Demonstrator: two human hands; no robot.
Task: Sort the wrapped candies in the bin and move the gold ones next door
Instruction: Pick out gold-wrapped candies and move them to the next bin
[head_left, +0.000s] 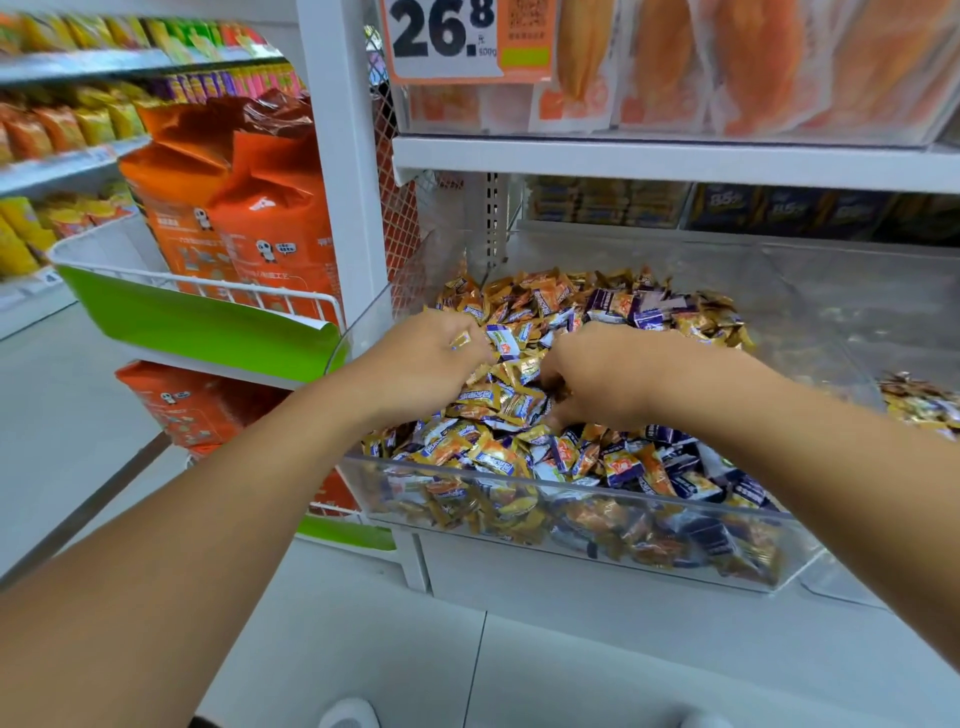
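Note:
A clear plastic bin (566, 492) on a low shelf is heaped with small wrapped candies, gold ones (511, 400) mixed with purple-and-white ones (613, 306). My left hand (431, 356) lies on the heap's left side, fingers curled round a few gold candies. My right hand (602, 376) digs into the middle of the heap with its fingers bent down among the wrappers; whether it holds any is hidden. To the right, the neighbouring clear bin (883, 322) holds a small pile of gold candies (919, 402).
A white shelf board (675, 161) hangs low over the bins, with a price sign (447, 36) and orange packets above. At left, a wire basket (208, 291) with a green front carries large orange bags. A white upright post (343, 156) stands beside the bin.

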